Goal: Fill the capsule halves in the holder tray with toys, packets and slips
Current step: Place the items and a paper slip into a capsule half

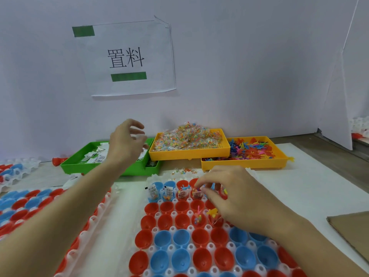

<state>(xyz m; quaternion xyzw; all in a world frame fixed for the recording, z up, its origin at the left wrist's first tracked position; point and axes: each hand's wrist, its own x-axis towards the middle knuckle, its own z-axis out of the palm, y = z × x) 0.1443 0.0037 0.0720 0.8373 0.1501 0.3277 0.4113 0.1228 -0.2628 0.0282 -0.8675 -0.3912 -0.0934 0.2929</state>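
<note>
- The counter [311, 176] carries everything, with a white wall and a paper sign [127, 56] behind it.
- The holder tray [119, 226], white and studded with pegs, is the landmark: it fills the near middle of the counter, and red and blue capsule halves [201, 236] sit open side up in its wells.
- Beyond the holder tray's far edge stand three bins: a green bin of paper slips [79, 166] to the left, a yellow bin of bead packets [189, 144] in the middle, and a yellow bin of plastic toys [251, 150] to the right.
- A second tray of capsule halves [22, 204] lies left of the holder tray.
- The right hand [237, 194] hangs over the holder tray's far right rows, fingers curled down with the tips close together at a red half; whether this grip pinches anything cannot be told.
- The left hand [124, 142] is raised beyond the holder tray, over the green bin, its grip loosely curled and apparently holding nothing.
- The far row's halves already hold slips, packets and toys [184, 188].
</note>
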